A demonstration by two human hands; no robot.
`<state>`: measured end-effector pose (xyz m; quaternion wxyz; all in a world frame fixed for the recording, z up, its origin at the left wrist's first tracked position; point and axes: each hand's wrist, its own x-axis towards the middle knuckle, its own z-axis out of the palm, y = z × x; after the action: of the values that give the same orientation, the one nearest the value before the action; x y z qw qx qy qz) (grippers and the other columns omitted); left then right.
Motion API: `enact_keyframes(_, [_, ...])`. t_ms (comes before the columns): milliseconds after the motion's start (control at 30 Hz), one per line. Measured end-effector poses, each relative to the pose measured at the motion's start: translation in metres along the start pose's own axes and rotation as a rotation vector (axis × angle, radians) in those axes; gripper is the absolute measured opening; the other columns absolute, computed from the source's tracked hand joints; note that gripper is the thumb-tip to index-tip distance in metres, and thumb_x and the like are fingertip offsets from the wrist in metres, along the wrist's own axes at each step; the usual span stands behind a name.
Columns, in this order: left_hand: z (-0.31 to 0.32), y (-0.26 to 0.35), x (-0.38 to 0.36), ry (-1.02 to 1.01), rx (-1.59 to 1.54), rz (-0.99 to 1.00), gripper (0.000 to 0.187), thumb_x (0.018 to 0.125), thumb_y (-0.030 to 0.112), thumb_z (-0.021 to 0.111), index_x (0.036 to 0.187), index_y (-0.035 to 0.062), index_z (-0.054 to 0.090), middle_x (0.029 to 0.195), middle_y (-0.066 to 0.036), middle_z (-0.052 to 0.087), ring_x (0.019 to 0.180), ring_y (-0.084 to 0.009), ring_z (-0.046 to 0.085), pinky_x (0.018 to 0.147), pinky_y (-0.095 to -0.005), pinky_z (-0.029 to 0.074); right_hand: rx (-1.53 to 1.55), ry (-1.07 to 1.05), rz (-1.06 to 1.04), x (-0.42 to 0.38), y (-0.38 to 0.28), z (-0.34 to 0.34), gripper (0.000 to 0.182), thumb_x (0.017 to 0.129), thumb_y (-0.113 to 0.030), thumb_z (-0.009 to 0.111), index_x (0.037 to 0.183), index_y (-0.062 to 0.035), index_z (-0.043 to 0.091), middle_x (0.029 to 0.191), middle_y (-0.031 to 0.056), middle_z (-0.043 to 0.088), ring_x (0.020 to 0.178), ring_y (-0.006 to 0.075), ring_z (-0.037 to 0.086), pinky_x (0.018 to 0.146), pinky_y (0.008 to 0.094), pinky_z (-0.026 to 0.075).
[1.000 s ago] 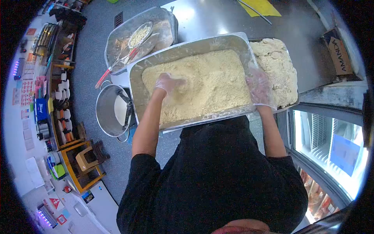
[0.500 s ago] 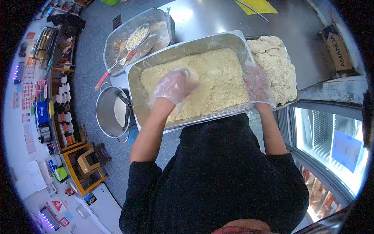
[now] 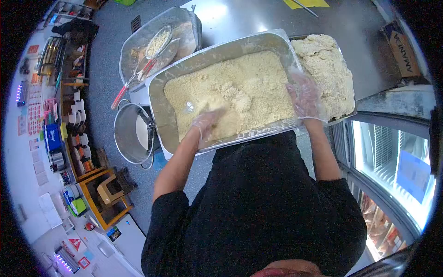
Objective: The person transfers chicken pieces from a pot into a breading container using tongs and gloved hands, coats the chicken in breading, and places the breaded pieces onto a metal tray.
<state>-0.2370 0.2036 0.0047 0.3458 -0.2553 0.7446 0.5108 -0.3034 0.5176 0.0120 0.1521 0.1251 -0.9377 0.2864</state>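
While the person is leaning over the bench (image 3: pixel 258 18), the left hand (image 3: pixel 206 123), in a clear glove, is digging into the crumbs (image 3: pixel 230 97) near the pan's (image 3: pixel 159 113) near-left corner, fingers curled loosely together and partly buried; whether it is gripping a clump I cannot tell. The right hand (image 3: pixel 304 98), also gloved, is lying flat with fingers spread over the pan's right rim, touching both the rim and the crumb edge there.

Crumbs are filling the pan from wall to wall, lying lower along the left wall, where bare metal is showing. The pan's near edge is hanging past the bench edge, close against the person's dark shirt, so little room is left on that side. Just beside its right wall a tray (image 3: pixel 351 113) heaped with breaded pieces (image 3: pixel 325 74) is sitting, touching or almost touching the pan, leaving no gap for the right hand to pass between. Behind the pan's far-left corner a second pan (image 3: pixel 134 51) is holding a strainer (image 3: pixel 157 44) with red handles, close to the corner. Below the left wall a round pot (image 3: pixel 124 134) is standing lower down, near the floor. Farther back the steel bench is lying open, with a cardboard box (image 3: pixel 404 53) at its right edge.
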Motion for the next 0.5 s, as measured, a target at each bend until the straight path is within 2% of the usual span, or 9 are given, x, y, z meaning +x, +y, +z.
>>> enact_keyframes(33, [0.002,0.002,0.007,0.042,-0.338,0.010,0.060,0.080,0.041,0.066,0.122,-0.0003,0.051,0.103,-0.013,0.061,0.093,-0.0260,0.059,0.081,-0.0413,0.047,0.049,-0.001,0.017,0.001,-0.001,-0.002,0.036,0.085,-0.025,0.061,0.115,-0.0062,0.057,0.116,0.0128,0.056,0.110,0.0294,0.050,0.097,0.0384,0.037])
enact_keyframes(67, [0.004,0.002,0.011,0.035,-0.336,0.004,0.060,0.080,0.041,0.066,0.122,-0.0003,0.051,0.103,-0.013,0.061,0.093,-0.0260,0.059,0.081,-0.0413,0.047,0.096,-0.008,0.031,0.000,-0.001,-0.004,0.035,0.084,-0.024,0.062,0.114,-0.0054,0.057,0.116,0.0125,0.056,0.110,0.0287,0.051,0.097,0.0376,0.037])
enact_keyframes(167, [0.008,0.025,0.011,0.278,-0.131,0.149,0.052,0.083,0.036,0.061,0.120,0.0012,0.051,0.105,-0.014,0.061,0.093,-0.0273,0.059,0.078,-0.0395,0.048,0.047,-0.019,0.045,-0.002,0.002,-0.001,0.035,0.083,-0.022,0.064,0.114,-0.0063,0.058,0.115,0.0121,0.057,0.108,0.0281,0.051,0.097,0.0368,0.037])
enact_keyframes(233, [0.005,0.014,0.046,0.520,0.634,0.480,0.053,0.084,0.034,0.058,0.127,0.0040,0.045,0.117,-0.017,0.056,0.104,-0.0325,0.054,0.086,-0.0432,0.045,0.052,-0.015,0.055,-0.002,0.004,0.003,0.034,0.084,-0.022,0.063,0.114,-0.0066,0.058,0.114,0.0120,0.057,0.108,0.0280,0.052,0.097,0.0369,0.037])
enact_keyframes(267, [0.011,0.015,0.057,0.511,0.638,0.481,0.053,0.084,0.034,0.058,0.127,0.0040,0.045,0.117,-0.017,0.056,0.104,-0.0325,0.054,0.086,-0.0432,0.045,0.057,-0.020,0.062,-0.003,0.005,0.004,0.034,0.084,-0.023,0.063,0.113,-0.0070,0.058,0.114,0.0119,0.057,0.107,0.0279,0.052,0.097,0.0370,0.037])
enact_keyframes(333, [0.042,0.033,0.068,0.602,0.849,0.853,0.059,0.088,0.037,0.048,0.136,0.0059,0.036,0.131,-0.018,0.046,0.123,-0.0353,0.041,0.104,-0.0479,0.028,0.021,-0.027,0.081,-0.002,0.000,-0.002,0.033,0.084,-0.023,0.063,0.113,-0.0074,0.058,0.113,0.0119,0.057,0.107,0.0279,0.052,0.097,0.0374,0.038])
enact_keyframes(367, [0.052,0.039,0.069,0.597,0.842,0.854,0.059,0.088,0.037,0.048,0.136,0.0059,0.036,0.131,-0.018,0.046,0.123,-0.0353,0.041,0.104,-0.0479,0.028,-0.009,-0.036,0.094,-0.002,-0.003,-0.005,0.033,0.085,-0.023,0.062,0.113,-0.0078,0.058,0.113,0.0118,0.057,0.107,0.0279,0.052,0.097,0.0377,0.038])
enact_keyframes(433, [0.062,0.052,0.074,0.511,1.104,0.767,0.066,0.088,0.045,0.042,0.141,0.0078,0.030,0.146,-0.016,0.027,0.135,-0.0355,0.022,0.109,-0.0541,0.012,-0.010,-0.010,0.075,-0.006,-0.002,-0.001,0.033,0.085,-0.024,0.062,0.113,-0.0082,0.058,0.113,0.0119,0.057,0.108,0.0281,0.052,0.096,0.0381,0.038])
enact_keyframes(500, [0.061,0.050,0.086,0.520,1.096,0.780,0.067,0.087,0.047,0.042,0.141,0.0092,0.029,0.147,-0.016,0.025,0.136,-0.0367,0.020,0.109,-0.0557,0.009,-0.006,0.008,0.056,0.001,0.000,-0.002,0.033,0.085,-0.024,0.062,0.114,-0.0085,0.058,0.113,0.0119,0.057,0.108,0.0284,0.052,0.096,0.0386,0.038])
